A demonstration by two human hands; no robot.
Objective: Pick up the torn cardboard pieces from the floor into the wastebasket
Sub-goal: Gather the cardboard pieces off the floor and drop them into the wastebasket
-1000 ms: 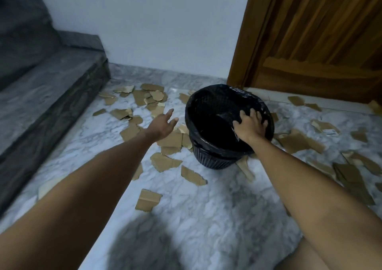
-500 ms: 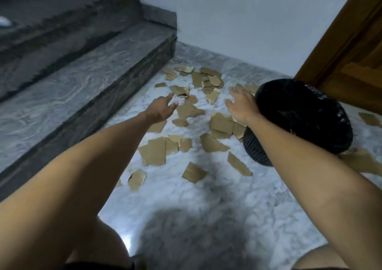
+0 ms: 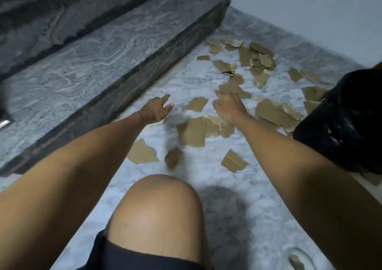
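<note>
Several torn brown cardboard pieces (image 3: 196, 132) lie scattered over the white marble floor (image 3: 237, 187), from near my knee to the far wall. The black wastebasket (image 3: 341, 125) with a dark liner stands at the right edge, partly cut off. My left hand (image 3: 157, 109) hovers low over the floor left of the pieces, fingers apart, holding nothing. My right hand (image 3: 229, 106) reaches over the middle of the pile, fingers spread, just above a piece; nothing shows in its grip.
Dark grey stone steps (image 3: 93, 58) run along the left. A pale wall (image 3: 310, 7) closes the back. My bare knee (image 3: 159, 214) fills the lower middle, and a sandalled foot (image 3: 297, 259) shows at the bottom right.
The view has swung left and dropped lower, with my knee now in sight. My right hand left the wastebasket rim and moved over the cardboard pile; my left hand sank towards the floor.
</note>
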